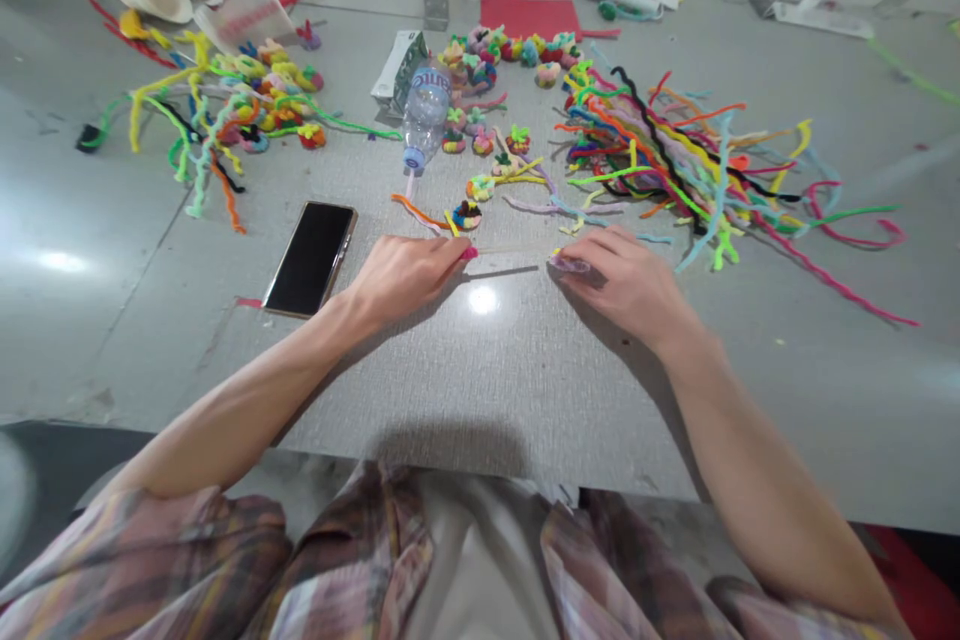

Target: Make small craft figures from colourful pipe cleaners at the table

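Both hands are held just above the table, a short way apart. Between them runs a thin pale strand (516,248), its shadow falling on the tabletop. My left hand (412,272) is closed in a pinch on a small pink pipe cleaner piece (469,253), with a yellow tip poking up beside it. The fingers of my right hand (634,282) close on a light purple pipe cleaner piece (571,263) showing a bit of yellow. Just beyond the hands lie small coiled pipe cleaner pieces, among them a dark multicoloured one (467,214) and a yellow-green one (480,187).
A phone (311,258) lies left of my left hand. Behind it are a plastic bottle (427,110), a small box (399,75) and a tipped plastic cup (247,12). Loose pipe cleaners (675,145) form a large pile at right; another tangle (217,110) lies left.
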A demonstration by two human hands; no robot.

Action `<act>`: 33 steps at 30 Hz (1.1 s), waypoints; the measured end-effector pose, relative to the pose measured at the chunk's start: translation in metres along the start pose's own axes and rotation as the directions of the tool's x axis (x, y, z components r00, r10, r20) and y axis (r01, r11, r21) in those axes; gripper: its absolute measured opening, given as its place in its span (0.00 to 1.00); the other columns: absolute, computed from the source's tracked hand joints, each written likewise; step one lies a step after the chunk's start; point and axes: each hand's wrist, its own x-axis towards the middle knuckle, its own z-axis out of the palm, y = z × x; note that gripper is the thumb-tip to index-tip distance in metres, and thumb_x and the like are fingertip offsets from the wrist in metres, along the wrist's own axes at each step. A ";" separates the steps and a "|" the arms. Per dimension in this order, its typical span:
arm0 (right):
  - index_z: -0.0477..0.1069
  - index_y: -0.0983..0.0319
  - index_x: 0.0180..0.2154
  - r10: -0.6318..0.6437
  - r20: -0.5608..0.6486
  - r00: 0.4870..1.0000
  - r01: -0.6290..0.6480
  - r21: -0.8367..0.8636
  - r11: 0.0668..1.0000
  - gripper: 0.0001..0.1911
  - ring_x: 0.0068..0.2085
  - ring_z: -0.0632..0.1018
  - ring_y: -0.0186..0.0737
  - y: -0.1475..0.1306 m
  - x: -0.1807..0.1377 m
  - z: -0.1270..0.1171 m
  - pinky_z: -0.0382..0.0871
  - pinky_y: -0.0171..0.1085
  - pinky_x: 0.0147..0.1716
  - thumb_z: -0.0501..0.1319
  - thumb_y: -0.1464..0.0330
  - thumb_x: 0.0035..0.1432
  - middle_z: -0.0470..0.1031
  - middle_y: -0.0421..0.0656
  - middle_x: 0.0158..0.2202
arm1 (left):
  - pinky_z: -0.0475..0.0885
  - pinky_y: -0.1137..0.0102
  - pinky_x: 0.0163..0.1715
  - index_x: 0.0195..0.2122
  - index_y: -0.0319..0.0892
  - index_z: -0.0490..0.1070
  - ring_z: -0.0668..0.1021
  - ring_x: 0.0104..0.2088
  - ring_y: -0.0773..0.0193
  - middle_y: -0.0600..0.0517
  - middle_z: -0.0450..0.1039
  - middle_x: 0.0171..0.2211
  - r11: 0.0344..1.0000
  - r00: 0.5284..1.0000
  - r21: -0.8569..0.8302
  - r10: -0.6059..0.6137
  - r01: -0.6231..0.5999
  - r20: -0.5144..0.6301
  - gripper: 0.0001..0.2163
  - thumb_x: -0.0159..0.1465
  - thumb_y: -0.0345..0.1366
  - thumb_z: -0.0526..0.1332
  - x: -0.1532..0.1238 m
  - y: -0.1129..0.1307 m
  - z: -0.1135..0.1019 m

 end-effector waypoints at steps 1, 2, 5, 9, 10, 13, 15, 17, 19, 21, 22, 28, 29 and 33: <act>0.81 0.57 0.53 0.001 -0.005 1.000 -0.001 0.001 1.000 0.09 0.55 0.82 0.55 0.002 0.000 0.000 0.77 0.53 0.54 0.64 0.64 0.77 0.85 0.51 0.52 | 0.56 0.67 0.25 0.50 0.44 0.82 0.77 0.27 0.63 0.47 0.85 0.35 1.000 1.000 0.001 0.000 0.000 0.004 0.19 0.85 0.44 0.51 0.000 0.000 0.000; 0.81 0.57 0.53 0.004 -0.014 1.000 -0.004 0.002 1.000 0.09 0.55 0.82 0.55 0.003 -0.001 -0.001 0.77 0.53 0.55 0.65 0.64 0.77 0.85 0.51 0.52 | 0.56 0.67 0.25 0.51 0.44 0.82 0.78 0.27 0.62 0.47 0.86 0.36 1.000 1.000 0.000 0.002 -0.002 0.009 0.19 0.85 0.44 0.51 0.000 0.000 0.000; 0.82 0.57 0.52 0.014 -0.032 0.999 -0.013 0.009 1.000 0.09 0.55 0.82 0.56 0.005 -0.001 -0.002 0.78 0.54 0.55 0.66 0.63 0.76 0.85 0.50 0.51 | 0.57 0.66 0.25 0.53 0.43 0.82 0.80 0.29 0.61 0.46 0.87 0.39 1.000 1.000 -0.013 -0.001 0.001 0.017 0.20 0.85 0.44 0.51 0.000 0.000 -0.001; 0.81 0.55 0.53 0.060 -0.136 0.989 -0.058 0.014 0.998 0.12 0.56 0.82 0.58 -0.001 0.000 -0.006 0.76 0.56 0.58 0.68 0.58 0.75 0.85 0.51 0.52 | 0.60 0.66 0.25 0.57 0.43 0.81 0.82 0.31 0.60 0.44 0.87 0.44 0.998 0.999 -0.050 -0.032 0.033 0.011 0.20 0.85 0.46 0.51 0.001 0.002 0.000; 0.81 0.55 0.54 0.068 -0.181 0.981 -0.068 0.009 0.998 0.13 0.56 0.82 0.59 -0.004 0.000 -0.007 0.75 0.57 0.59 0.69 0.57 0.74 0.84 0.51 0.52 | 0.61 0.66 0.25 0.59 0.43 0.80 0.83 0.33 0.59 0.43 0.87 0.45 0.997 0.999 -0.062 -0.034 0.035 0.013 0.19 0.85 0.45 0.52 0.001 0.003 0.000; 0.80 0.55 0.54 0.047 -0.258 0.965 -0.060 -0.042 0.997 0.16 0.55 0.81 0.60 -0.020 0.001 -0.008 0.72 0.58 0.59 0.70 0.53 0.73 0.84 0.51 0.53 | 0.68 0.67 0.29 0.61 0.41 0.78 0.85 0.38 0.57 0.41 0.86 0.48 0.993 1.000 -0.116 -0.004 0.007 0.024 0.16 0.83 0.42 0.55 -0.001 0.009 0.001; 0.80 0.55 0.54 -0.008 -0.251 0.968 -0.015 -0.087 0.996 0.17 0.55 0.80 0.60 -0.035 0.002 -0.005 0.69 0.57 0.59 0.70 0.52 0.73 0.85 0.50 0.53 | 0.73 0.66 0.33 0.62 0.39 0.76 0.86 0.42 0.56 0.41 0.85 0.49 0.985 0.999 -0.168 0.045 -0.040 0.026 0.16 0.82 0.39 0.56 -0.002 0.014 0.003; 0.80 0.56 0.55 -0.084 -0.214 0.973 0.059 -0.124 0.991 0.17 0.55 0.80 0.58 -0.049 0.003 0.001 0.68 0.56 0.59 0.70 0.53 0.75 0.86 0.49 0.54 | 0.77 0.65 0.38 0.63 0.38 0.75 0.87 0.44 0.55 0.42 0.85 0.49 0.967 0.995 -0.237 0.097 -0.092 0.008 0.15 0.81 0.36 0.56 -0.004 0.020 0.005; 0.80 0.56 0.55 -0.140 -0.164 0.977 0.115 -0.153 0.982 0.11 0.53 0.80 0.54 -0.058 0.004 0.008 0.66 0.53 0.60 0.66 0.58 0.79 0.87 0.47 0.52 | 0.79 0.65 0.42 0.66 0.38 0.73 0.87 0.45 0.56 0.42 0.85 0.49 0.936 0.989 -0.318 0.143 -0.149 -0.040 0.16 0.81 0.33 0.55 -0.005 0.024 0.007; 0.81 0.56 0.50 -0.178 -0.150 0.972 0.153 -0.165 0.974 0.08 0.48 0.80 0.49 -0.060 0.005 0.013 0.64 0.51 0.59 0.63 0.64 0.82 0.88 0.43 0.45 | 0.80 0.65 0.44 0.68 0.39 0.70 0.87 0.45 0.57 0.42 0.85 0.50 0.902 0.980 -0.384 0.172 -0.198 -0.100 0.17 0.81 0.32 0.56 -0.006 0.025 0.009; 0.81 0.56 0.48 -0.182 -0.156 0.971 0.156 -0.164 0.974 0.09 0.46 0.80 0.47 -0.058 0.005 0.015 0.64 0.51 0.58 0.62 0.65 0.82 0.88 0.42 0.42 | 0.80 0.65 0.45 0.68 0.39 0.70 0.87 0.45 0.58 0.42 0.85 0.50 0.890 0.976 -0.403 0.176 -0.212 -0.126 0.17 0.81 0.32 0.56 -0.005 0.025 0.009; 0.83 0.55 0.46 -0.057 -0.250 0.967 0.032 -0.102 0.994 0.10 0.43 0.82 0.47 -0.036 -0.001 0.012 0.63 0.51 0.59 0.64 0.62 0.81 0.90 0.41 0.42 | 0.75 0.69 0.37 0.55 0.40 0.76 0.81 0.33 0.66 0.50 0.83 0.39 0.915 0.983 -0.394 0.014 -0.086 -0.182 0.07 0.81 0.34 0.61 -0.003 0.014 0.012; 0.83 0.55 0.46 -0.047 -0.253 0.966 0.021 -0.102 0.995 0.10 0.43 0.82 0.47 -0.034 -0.001 0.011 0.63 0.51 0.59 0.64 0.62 0.81 0.90 0.41 0.42 | 0.74 0.69 0.36 0.52 0.40 0.77 0.80 0.32 0.67 0.51 0.83 0.38 0.917 0.982 -0.390 0.010 -0.086 -0.191 0.06 0.81 0.35 0.62 -0.002 0.013 0.012; 0.81 0.56 0.51 -0.016 -0.225 0.974 -0.003 -0.086 0.996 0.07 0.48 0.84 0.51 -0.038 -0.001 0.011 0.65 0.52 0.59 0.66 0.62 0.78 0.89 0.44 0.46 | 0.72 0.69 0.36 0.49 0.40 0.78 0.80 0.33 0.66 0.50 0.84 0.38 0.919 0.959 -0.344 0.100 -0.190 -0.264 0.08 0.83 0.35 0.61 -0.003 0.012 0.015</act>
